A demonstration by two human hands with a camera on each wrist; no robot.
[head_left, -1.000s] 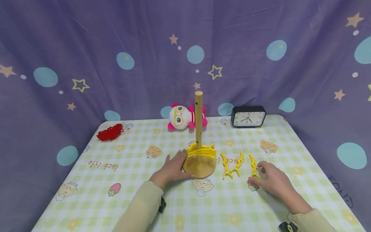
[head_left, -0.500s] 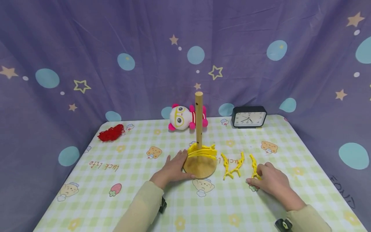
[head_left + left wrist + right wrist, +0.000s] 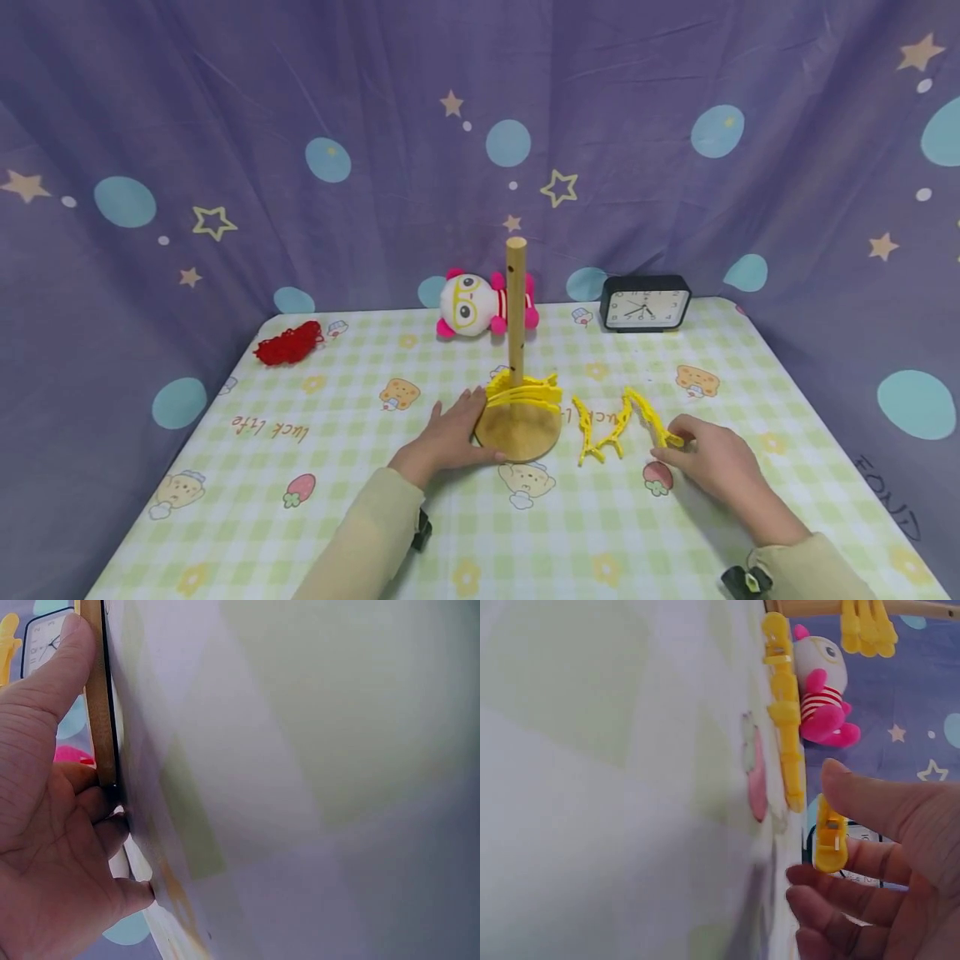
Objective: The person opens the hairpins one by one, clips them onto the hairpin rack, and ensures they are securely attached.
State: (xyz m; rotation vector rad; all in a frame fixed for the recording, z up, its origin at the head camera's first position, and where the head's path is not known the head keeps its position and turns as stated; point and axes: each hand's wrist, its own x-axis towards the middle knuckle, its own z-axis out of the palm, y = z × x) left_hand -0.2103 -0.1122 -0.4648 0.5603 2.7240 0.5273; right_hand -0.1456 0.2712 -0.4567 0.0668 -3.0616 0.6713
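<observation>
My left hand (image 3: 446, 433) grips the left side of a round wooden base (image 3: 517, 433). In the left wrist view its thumb lies along the edge of that base (image 3: 101, 727). An upright wooden pole (image 3: 516, 308) with small dark holes rises from the base. Several yellow curved plastic pieces (image 3: 525, 393) sit low on the pole. My right hand (image 3: 716, 458) pinches another yellow forked plastic piece (image 3: 651, 412) near its lower end, between thumb and fingers. The right wrist view shows that held piece (image 3: 830, 840) end-on. Two similar yellow pieces (image 3: 583, 429) lie between base and right hand.
A red tangled bundle (image 3: 289, 343) lies at the back left of the checked tablecloth (image 3: 360, 533). Behind the pole lies a pink and white plush toy (image 3: 465, 306). A black-framed clock (image 3: 645, 304) stands at the back right, before a purple curtain (image 3: 420, 208).
My right hand has taken hold of the rightmost yellow piece; its top has swung left toward the neighbouring piece. My left hand has stayed on the base.
</observation>
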